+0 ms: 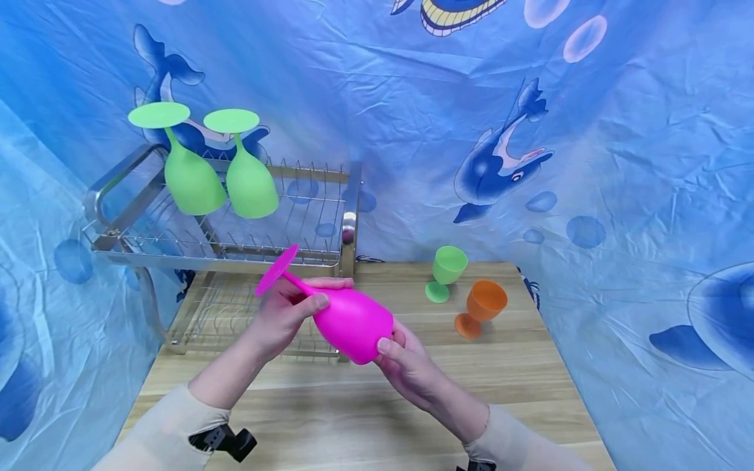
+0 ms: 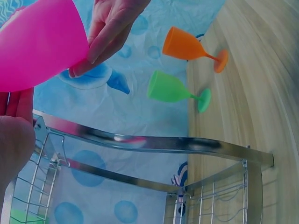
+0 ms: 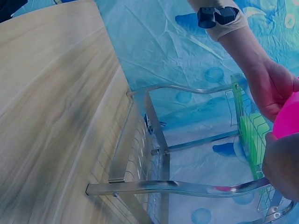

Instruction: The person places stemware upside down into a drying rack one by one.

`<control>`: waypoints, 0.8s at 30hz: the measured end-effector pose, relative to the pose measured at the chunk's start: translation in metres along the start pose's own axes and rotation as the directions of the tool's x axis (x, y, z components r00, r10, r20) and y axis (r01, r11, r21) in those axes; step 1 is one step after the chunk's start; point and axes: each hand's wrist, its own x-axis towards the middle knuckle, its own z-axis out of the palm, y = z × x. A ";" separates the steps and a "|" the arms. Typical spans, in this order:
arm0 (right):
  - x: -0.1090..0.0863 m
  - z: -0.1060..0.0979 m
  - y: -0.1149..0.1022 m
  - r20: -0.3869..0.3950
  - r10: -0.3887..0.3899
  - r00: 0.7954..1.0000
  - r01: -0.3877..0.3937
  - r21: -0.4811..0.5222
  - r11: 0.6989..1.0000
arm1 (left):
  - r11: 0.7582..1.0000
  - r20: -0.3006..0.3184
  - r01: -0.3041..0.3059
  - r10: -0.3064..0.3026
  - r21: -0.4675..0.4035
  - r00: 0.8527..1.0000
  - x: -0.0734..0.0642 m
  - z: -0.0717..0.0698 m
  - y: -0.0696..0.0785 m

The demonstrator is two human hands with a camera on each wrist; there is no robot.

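Observation:
Both hands hold a bright pink plastic goblet (image 1: 353,320) above the table, tilted with its round foot up to the left and its bowl down to the right. My left hand (image 1: 288,314) grips it where the stem meets the bowl, thumb across the near side. At the rim, my right hand (image 1: 406,363) pinches the bowl with its thumb on the outside. In the left wrist view the pink bowl (image 2: 39,46) fills the upper left corner, the right hand (image 2: 112,30) at its rim. Only part of the goblet (image 3: 288,119) shows in the right wrist view.
A two-tier metal dish rack (image 1: 235,261) stands at the back left. Two light green goblets (image 1: 194,180) rest upside down on its top tier. A green goblet (image 1: 450,264) and an orange goblet (image 1: 486,301) stand upright on the wooden table (image 1: 501,386) at the back right.

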 end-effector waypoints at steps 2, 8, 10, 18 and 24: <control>0.000 0.001 0.000 0.014 0.004 1.000 -0.003 -0.006 1.000 | 1.000 -0.003 0.004 -0.004 0.009 1.000 -0.002 -0.001 0.002; 0.000 0.003 0.000 0.071 0.016 0.997 -0.014 -0.030 0.999 | 0.997 -0.019 0.014 -0.013 0.071 1.000 -0.006 -0.005 0.008; -0.001 0.003 -0.001 0.097 0.017 0.995 -0.013 -0.039 0.999 | 0.997 -0.020 0.026 -0.025 0.074 1.000 -0.007 -0.006 0.010; -0.005 -0.002 -0.005 0.159 -0.016 0.987 0.037 -0.131 0.991 | 0.997 -0.016 -0.021 0.022 0.071 1.000 -0.007 -0.009 0.021; -0.003 -0.015 -0.014 0.166 -0.052 0.985 0.084 -0.195 0.977 | 0.992 0.008 -0.045 0.044 0.114 0.999 -0.006 -0.016 0.037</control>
